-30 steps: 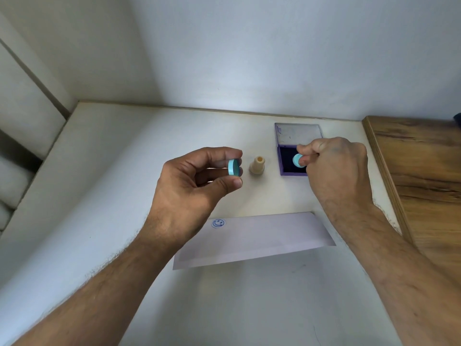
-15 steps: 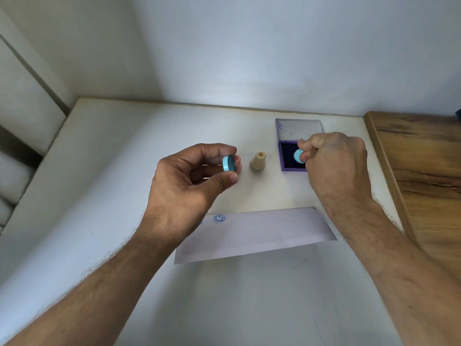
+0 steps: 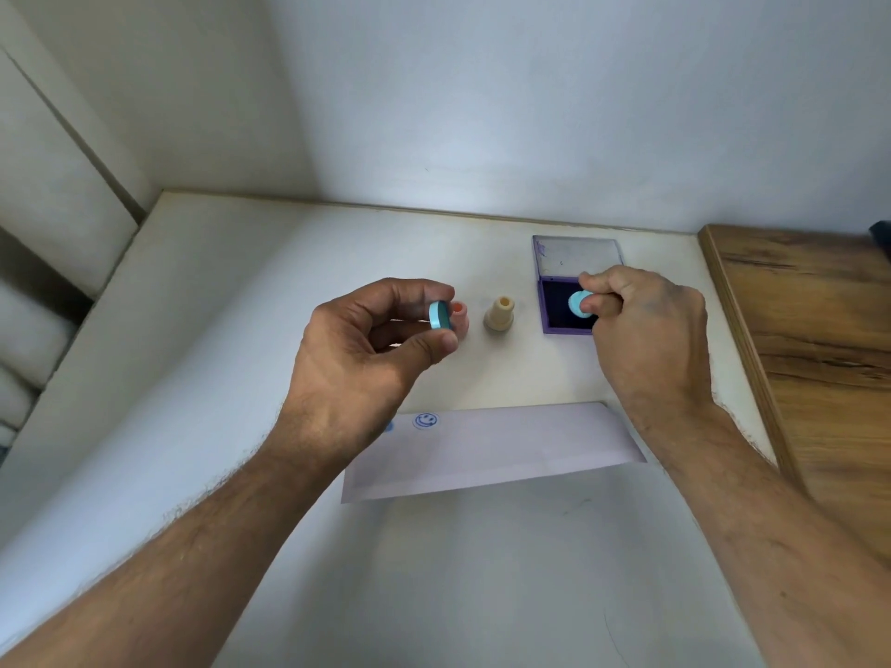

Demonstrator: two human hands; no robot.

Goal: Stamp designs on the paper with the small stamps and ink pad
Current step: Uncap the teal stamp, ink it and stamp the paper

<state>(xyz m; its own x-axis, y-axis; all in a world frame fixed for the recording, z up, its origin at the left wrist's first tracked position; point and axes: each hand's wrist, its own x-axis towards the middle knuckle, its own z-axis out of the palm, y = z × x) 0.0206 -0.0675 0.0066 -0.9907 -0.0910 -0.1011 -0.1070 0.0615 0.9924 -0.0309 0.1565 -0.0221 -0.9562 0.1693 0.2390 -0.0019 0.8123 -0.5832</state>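
Since a second ago both hands have drawn slightly apart, the left hand (image 3: 359, 351) shifting leftward so that an orange-topped stamp (image 3: 458, 309) now shows just beyond its fingertips, while the right hand (image 3: 646, 339) has stayed over the ink pad (image 3: 557, 306). That left hand is curled, pinching a light blue disc-shaped cap (image 3: 438, 314) on edge between thumb and forefinger, held above the white surface (image 3: 241, 330). Fingers of the right hand are curled round a small stamp (image 3: 580, 303), whose round light blue end faces left, over the dark pad of the open purple case; whether the stamp touches the ink cannot be told. Behind the pad, the case's lid (image 3: 576, 257) lies flat against the surface. A beige stamp (image 3: 500, 315) stands upright between the orange-topped stamp and the ink pad. Nearer the person lies the pale lilac paper (image 3: 492, 448), bearing a blue smiley print (image 3: 426, 420) near its far left corner, with a blue mark just left of it partly hidden by the left wrist. Wooden furniture (image 3: 819, 354) borders the surface on the right.
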